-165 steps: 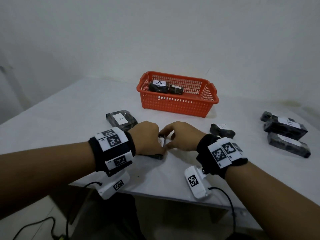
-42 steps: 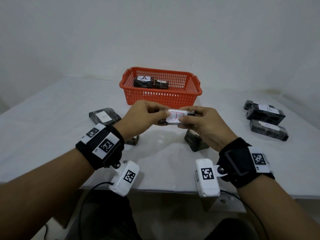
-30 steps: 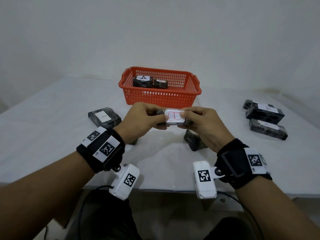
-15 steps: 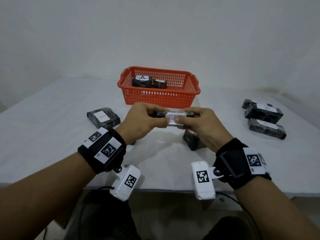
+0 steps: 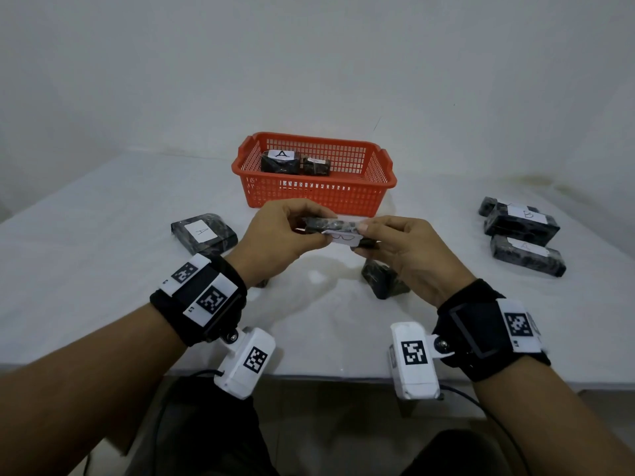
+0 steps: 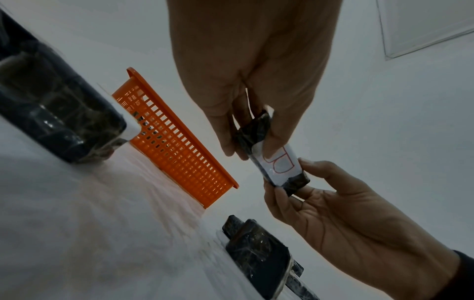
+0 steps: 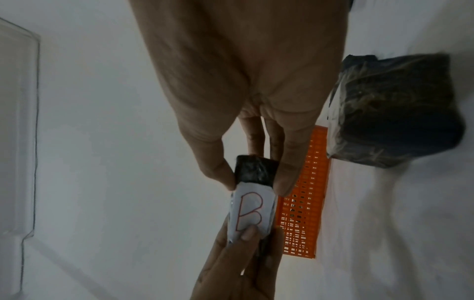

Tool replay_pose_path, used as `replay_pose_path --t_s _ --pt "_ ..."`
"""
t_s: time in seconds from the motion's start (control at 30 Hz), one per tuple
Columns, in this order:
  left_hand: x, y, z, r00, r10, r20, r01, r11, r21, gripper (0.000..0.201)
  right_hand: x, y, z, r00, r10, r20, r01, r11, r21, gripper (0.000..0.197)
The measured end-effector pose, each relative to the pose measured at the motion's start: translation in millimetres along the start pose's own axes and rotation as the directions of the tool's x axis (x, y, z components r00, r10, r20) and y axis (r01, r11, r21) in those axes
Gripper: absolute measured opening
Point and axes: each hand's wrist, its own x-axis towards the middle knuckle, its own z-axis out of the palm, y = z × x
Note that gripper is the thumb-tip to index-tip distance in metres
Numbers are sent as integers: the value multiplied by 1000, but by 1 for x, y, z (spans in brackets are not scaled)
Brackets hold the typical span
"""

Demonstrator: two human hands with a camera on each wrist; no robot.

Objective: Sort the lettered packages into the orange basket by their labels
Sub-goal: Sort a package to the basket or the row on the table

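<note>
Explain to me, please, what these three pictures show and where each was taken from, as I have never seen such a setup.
There is no machine: a person works with bare hands. The wide picture comes from a camera on the head; the other two come from white cameras strapped under each wrist, looking along the fingers. The left hand and right hand pinch one dark wrapped package by its ends; its label reads B. On the table stands an orange basket holding two packages, one marked A. Another A package lies left, more packages lie right, and a small one sits beneath the right hand.
</note>
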Motion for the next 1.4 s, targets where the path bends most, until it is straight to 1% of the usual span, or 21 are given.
replay_pose_path --t_s 0.07,0.13,0.2,0.27,0.37,0.4,0.5,0.57,0.7,0.83,0.93,1.0,1.07,1.17,1.23,1.3,1.4 --pt "-2 4 1 999 -37 35 38 999 -36 29 2 1 -1 998 -47 -41 47 999 -10 23" --pt "-3 7 2 995 -65 75 70 995 -74 27 3 1 -3 995 -77 -66 75 997 -29 19" --pt "-3 7 2 994 -89 66 96 988 -124 25 4 2 -5 995 -79 -56 78 996 -31 17" --pt "-2 7 3 994 -107 28 110 982 -152 23 3 3 -4 998 -66 -24 65 998 -24 21" --pt "-1 6 5 996 -89 16 90 991 -99 24 3 5 1 996 -81 -26 80 996 -51 28" --pt "-1 6 5 996 -83 24 85 993 -87 24 3 5 2 994 -98 -45 95 993 -74 28" --pt "-2 6 3 993 -95 68 103 987 -122 26 4 6 2 986 -144 -84 131 981 -143 25" --pt "-2 6 2 992 -103 75 113 985 -134 27 4 7 -1 989 -135 -67 124 982 -145 25" --pt "0 5 0 992 -117 43 122 981 -149 24 3 4 -5 997 -75 16 76 996 -56 20" --pt "-1 6 1 988 -123 88 137 976 -168 27 1 2 -8 996 -92 1 91 989 -116 17" --pt "-1 8 1 990 -117 75 128 980 -155 27 2 2 -7 996 -87 4 87 992 -93 16" --pt "-1 8 2 992 -110 54 116 983 -143 26 2 2 -3 997 -79 24 81 994 -76 20" --pt "-2 8 4 993 -103 57 110 984 -142 28 1 3 2 996 -77 39 80 992 -95 27" --pt "-5 9 5 991 -108 80 119 983 -142 31 1 5 3 994 -108 -3 106 977 -185 29" --pt "-6 9 5 990 -115 86 126 982 -143 31 1 6 1 994 -107 -6 103 972 -211 30" --pt "-5 9 4 991 -113 72 122 984 -131 31 0 7 1 996 -87 12 88 975 -205 31" --pt "-4 9 2 993 -107 57 113 986 -123 30 -1 7 -5 997 -64 32 68 988 -137 32"
